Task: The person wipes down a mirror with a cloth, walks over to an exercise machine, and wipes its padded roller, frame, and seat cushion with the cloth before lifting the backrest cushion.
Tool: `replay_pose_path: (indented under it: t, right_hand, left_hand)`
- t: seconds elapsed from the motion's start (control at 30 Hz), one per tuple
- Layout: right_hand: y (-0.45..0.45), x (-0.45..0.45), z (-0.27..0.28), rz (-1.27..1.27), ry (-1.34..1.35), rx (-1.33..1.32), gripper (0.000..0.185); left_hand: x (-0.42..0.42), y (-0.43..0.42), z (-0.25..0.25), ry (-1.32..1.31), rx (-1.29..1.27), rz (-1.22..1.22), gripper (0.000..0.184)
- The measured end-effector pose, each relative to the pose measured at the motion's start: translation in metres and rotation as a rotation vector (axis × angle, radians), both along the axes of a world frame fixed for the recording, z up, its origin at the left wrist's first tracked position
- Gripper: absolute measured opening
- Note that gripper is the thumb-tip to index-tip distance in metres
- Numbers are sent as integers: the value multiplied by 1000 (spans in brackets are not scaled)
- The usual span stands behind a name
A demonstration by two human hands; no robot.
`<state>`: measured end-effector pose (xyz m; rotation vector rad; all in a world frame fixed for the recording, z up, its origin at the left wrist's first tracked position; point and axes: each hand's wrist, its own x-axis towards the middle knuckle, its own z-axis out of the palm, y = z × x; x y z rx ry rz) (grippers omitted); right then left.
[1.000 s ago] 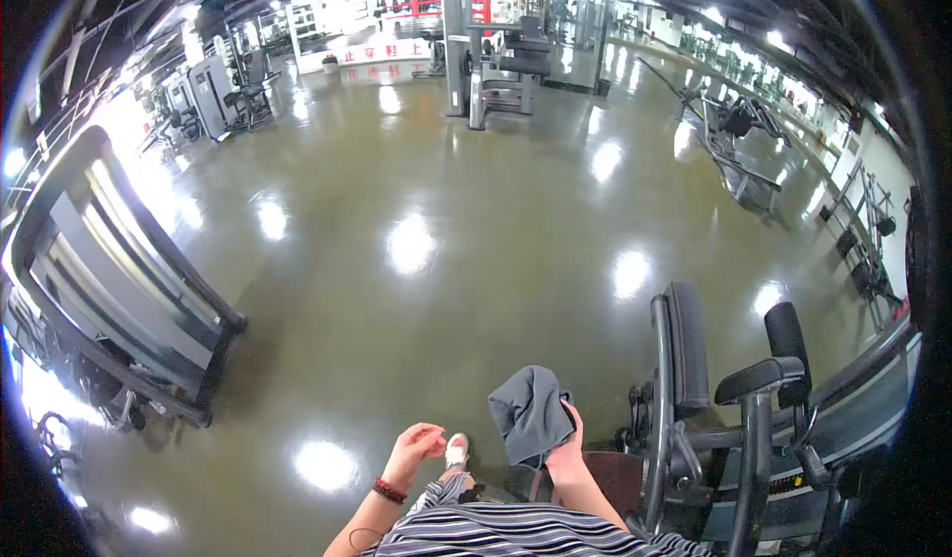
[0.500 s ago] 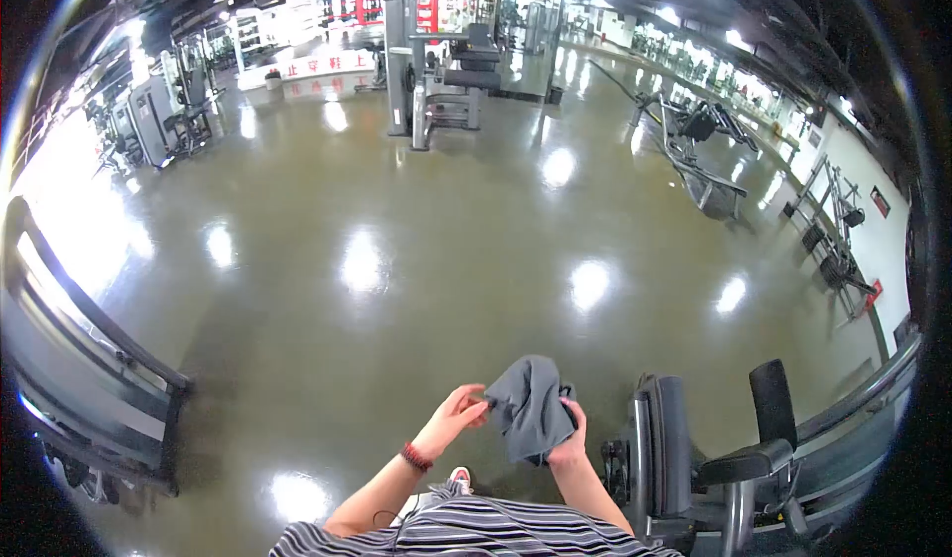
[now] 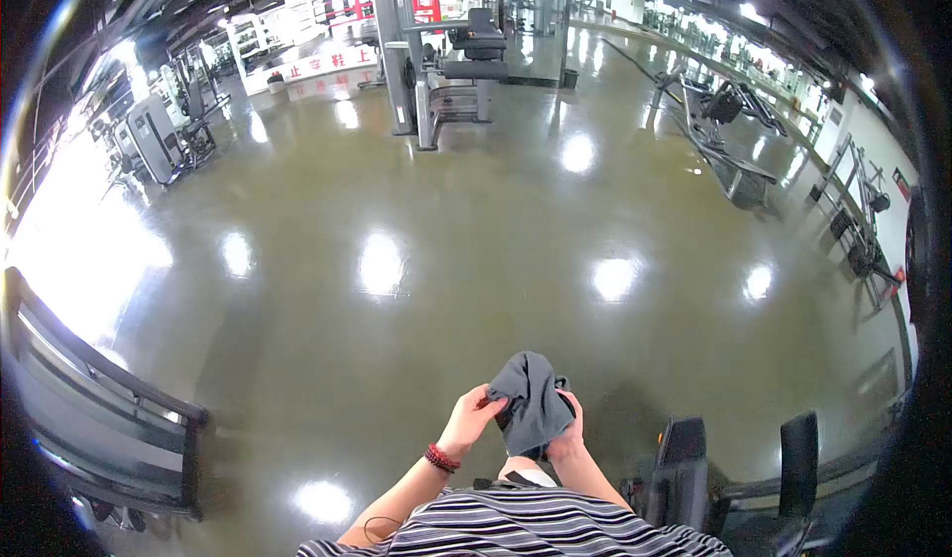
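A crumpled dark grey cloth [image 3: 535, 406] is held up in front of my body, between my two hands. My left hand [image 3: 470, 421], with a red bead bracelet at the wrist, pinches the cloth's left edge. On the other side my right hand [image 3: 567, 430] grips the cloth, its fingers partly hidden behind the folds. Something black shows under the cloth's lower edge, but I cannot make out what it is.
Padded gym equipment [image 3: 684, 473] stands close on my right. A treadmill-like machine [image 3: 109, 428] is at the left. Ahead across the shiny floor [image 3: 466, 259] stand a weight machine [image 3: 446, 71] and, farther right, a long-framed machine [image 3: 729, 135].
My left hand has closed on the left edge of the cloth, where it was loosely at its corner before. The view has shifted, and the padded equipment sits lower in it.
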<state>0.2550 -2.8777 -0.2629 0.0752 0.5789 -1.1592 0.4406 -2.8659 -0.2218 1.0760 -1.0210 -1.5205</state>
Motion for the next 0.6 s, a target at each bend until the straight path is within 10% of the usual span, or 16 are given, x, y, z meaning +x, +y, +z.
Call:
replay_pose_path:
  t: [0.6]
  right_hand:
    - [-295,-37,25,154,174,-155,31]
  left_hand:
    - [-27,-272,19,15,91,155,25]
